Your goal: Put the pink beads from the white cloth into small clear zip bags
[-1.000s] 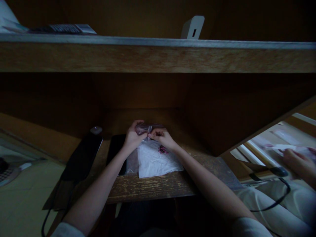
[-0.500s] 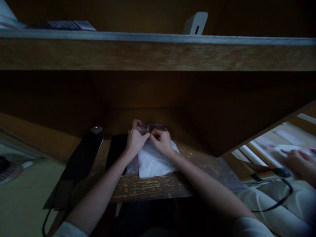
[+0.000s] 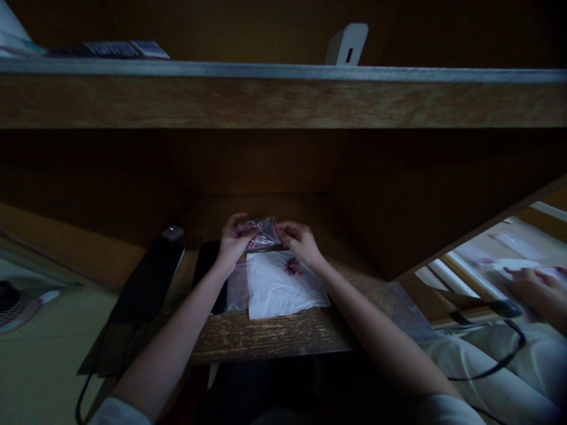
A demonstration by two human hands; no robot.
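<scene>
Between my hands is a clear plastic bag (image 3: pixel 267 231) with small pink pieces in it. My left hand (image 3: pixel 235 239) grips its left side, thumb on top. Fingers of my right hand (image 3: pixel 297 237) pinch its right edge. Just below lies a white cloth or tissue (image 3: pixel 274 289), and on it, near my right wrist, sits a small heap of pink and dark pieces (image 3: pixel 293 267), too small to name. Another clear plastic bag (image 3: pixel 238 289) lies flat left of the white sheet, partly over a black flat object (image 3: pixel 205 265) beside my left forearm.
A black power-bank-like slab (image 3: pixel 148 283) with a cable lies to the left, a small lit device (image 3: pixel 172 232) at its far end. Overhead, a shelf edge (image 3: pixel 283 97) spans the view, bearing a white box (image 3: pixel 348 45). At right, another person's hand (image 3: pixel 538 289) works at a neighbouring surface.
My hands have moved apart, and the bag is now spread between them. The heap of pink and dark pieces on the white sheet has come into view.
</scene>
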